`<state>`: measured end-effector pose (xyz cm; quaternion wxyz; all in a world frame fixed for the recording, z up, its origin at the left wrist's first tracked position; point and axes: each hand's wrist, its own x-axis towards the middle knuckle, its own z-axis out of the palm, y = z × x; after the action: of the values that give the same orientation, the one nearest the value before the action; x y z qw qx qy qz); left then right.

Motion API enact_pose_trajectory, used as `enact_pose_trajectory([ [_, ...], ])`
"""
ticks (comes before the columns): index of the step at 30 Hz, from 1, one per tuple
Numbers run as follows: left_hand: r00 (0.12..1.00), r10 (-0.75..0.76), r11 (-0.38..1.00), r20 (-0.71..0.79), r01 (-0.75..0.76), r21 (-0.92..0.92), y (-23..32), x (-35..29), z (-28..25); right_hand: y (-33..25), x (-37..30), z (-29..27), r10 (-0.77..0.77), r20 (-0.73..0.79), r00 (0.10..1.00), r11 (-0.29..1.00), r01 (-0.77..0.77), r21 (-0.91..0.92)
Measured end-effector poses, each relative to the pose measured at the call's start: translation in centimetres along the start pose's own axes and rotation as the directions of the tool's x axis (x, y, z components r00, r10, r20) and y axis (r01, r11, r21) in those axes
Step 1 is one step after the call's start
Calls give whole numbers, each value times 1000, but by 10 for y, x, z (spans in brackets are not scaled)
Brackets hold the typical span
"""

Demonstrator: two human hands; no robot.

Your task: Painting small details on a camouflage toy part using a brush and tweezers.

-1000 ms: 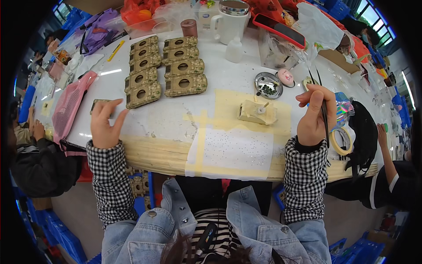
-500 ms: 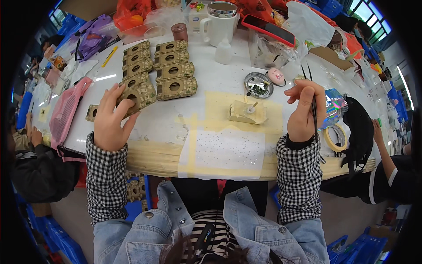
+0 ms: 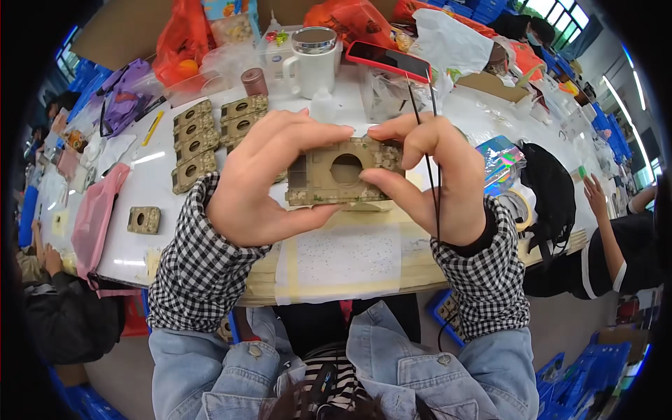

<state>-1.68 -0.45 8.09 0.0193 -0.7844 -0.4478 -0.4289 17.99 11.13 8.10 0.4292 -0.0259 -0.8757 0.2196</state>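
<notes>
Both hands hold a camouflage-painted toy tank hull point(image 3: 313, 176) above the table, its round hole facing me. My left hand point(image 3: 255, 182) is closed on its left end, thumb below and fingers above. My right hand point(image 3: 451, 178) grips the right end between thumb and fingers. Dark tweezers point(image 3: 414, 98) are also in my right hand, tips pointing away. Similar hulls point(image 3: 194, 128) stand in two columns at the back left, partly behind my left hand. A single small hull point(image 3: 143, 220) lies apart at the left. A beige block point(image 3: 369, 207) is mostly hidden below the held hull.
A dotted white sheet point(image 3: 339, 262) is taped at the front edge. Behind stand a white mug point(image 3: 313, 66), a small brown jar point(image 3: 254, 82) and a red-edged phone point(image 3: 388, 60). A pink mesh pouch point(image 3: 101, 217) lies left; tape point(image 3: 516, 210) and a black bag point(image 3: 549, 192) lie right.
My left hand has brought a hull from the left columns to the middle. My right hand has moved left and taken its other end, keeping the tweezers. The view has shifted slightly.
</notes>
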Motion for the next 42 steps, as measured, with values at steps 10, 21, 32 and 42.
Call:
enact_pose_trajectory([
  [10,843,-532,346,81,303,-888,-19,-24,42,19,-6,24,136,-29,990,972,-128,198],
  [21,763,-635,-129,123,52,-990,-53,-46,45,45,-16,31,220,-227,949,968,-184,167],
  [32,689,-697,-267,198,7,-964,-51,-41,46,37,-27,-4,220,-110,969,962,-235,-141],
  [42,682,-699,-261,217,39,-965,-40,-40,50,37,-52,15,316,55,947,922,-293,-253],
])
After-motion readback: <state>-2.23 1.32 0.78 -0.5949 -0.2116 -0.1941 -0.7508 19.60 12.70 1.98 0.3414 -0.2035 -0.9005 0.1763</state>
